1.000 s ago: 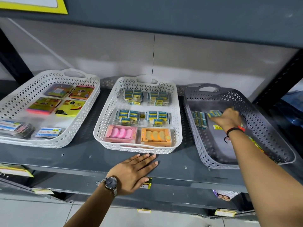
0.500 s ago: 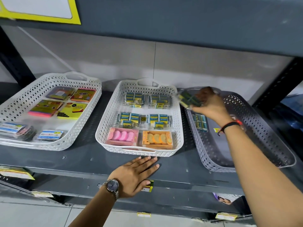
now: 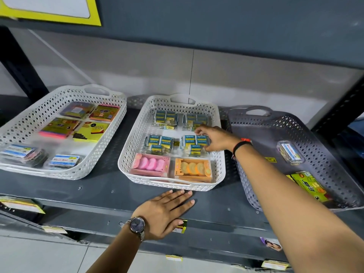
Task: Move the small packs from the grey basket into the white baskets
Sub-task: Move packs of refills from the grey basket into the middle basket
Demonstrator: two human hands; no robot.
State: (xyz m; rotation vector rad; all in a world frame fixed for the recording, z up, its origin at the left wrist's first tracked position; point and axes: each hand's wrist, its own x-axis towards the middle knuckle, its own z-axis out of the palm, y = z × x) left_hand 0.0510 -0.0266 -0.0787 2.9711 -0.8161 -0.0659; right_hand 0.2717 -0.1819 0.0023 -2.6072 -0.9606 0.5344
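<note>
My right hand (image 3: 214,140) reaches into the middle white basket (image 3: 128,154), thumb and fingers closed on the right edge of a small blue pack (image 3: 194,143) lying in the basket's right middle spot. Similar blue packs (image 3: 159,142) fill the rows beside and behind it. The grey basket (image 3: 295,123) on the right holds a clear labelled case (image 3: 290,152) and a green pack (image 3: 309,186). My left hand (image 3: 165,211), with a wristwatch, lies flat and open on the shelf's front edge below the middle basket.
A second white basket (image 3: 19,123) at the left holds colourful note pads and labelled packs. Pink (image 3: 150,165) and orange (image 3: 194,169) boxes sit at the middle basket's front. An upper shelf (image 3: 216,22) hangs low overhead, and a dark post (image 3: 338,111) stands at the right.
My right hand lifted a small pack out of the grey basket, carried it left over the rim, and lowered it into the middle white basket. The left hand stayed put.
</note>
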